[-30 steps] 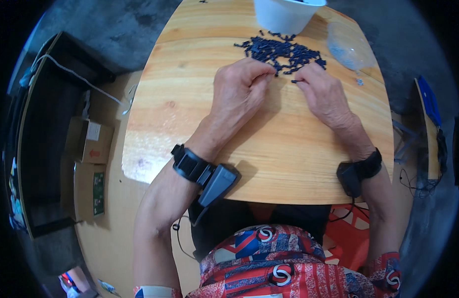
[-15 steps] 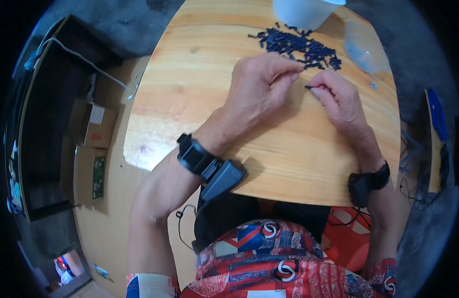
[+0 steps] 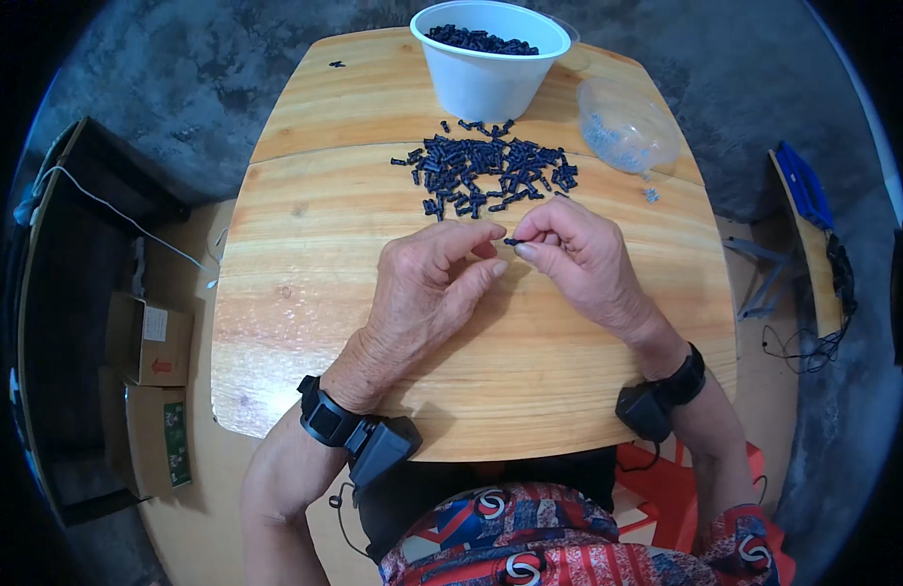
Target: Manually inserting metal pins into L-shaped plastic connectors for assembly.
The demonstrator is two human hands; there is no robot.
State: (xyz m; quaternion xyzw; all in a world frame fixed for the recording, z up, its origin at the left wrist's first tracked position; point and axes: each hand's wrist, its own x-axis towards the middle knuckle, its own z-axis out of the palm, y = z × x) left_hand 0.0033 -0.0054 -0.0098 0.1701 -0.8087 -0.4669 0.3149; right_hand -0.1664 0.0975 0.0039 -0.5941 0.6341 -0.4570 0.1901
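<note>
Between its thumb and forefinger my right hand (image 3: 580,256) pinches a small black plastic piece (image 3: 512,241). Close beside it on the left is my left hand (image 3: 434,278), its thumb and forefinger apart with nothing visible between them. The held piece points toward that gap. Just beyond both hands, a loose pile of similar small black pieces (image 3: 471,166) lies spread on the wooden table (image 3: 305,332). Some look like short rods with a wider end.
A white bucket (image 3: 485,83) full of black pieces stands behind the pile. To its right sits a clear plastic bowl (image 3: 632,127) with tiny silvery parts, a few of them spilled (image 3: 651,195) nearby. Two black pieces (image 3: 337,64) lie far left. Cardboard boxes (image 3: 158,342) stand left of the table.
The view has shifted, bringing the whole bucket and bowl into sight. My hands have come closer together, and my left thumb and forefinger have parted. The black piece stays in my right hand.
</note>
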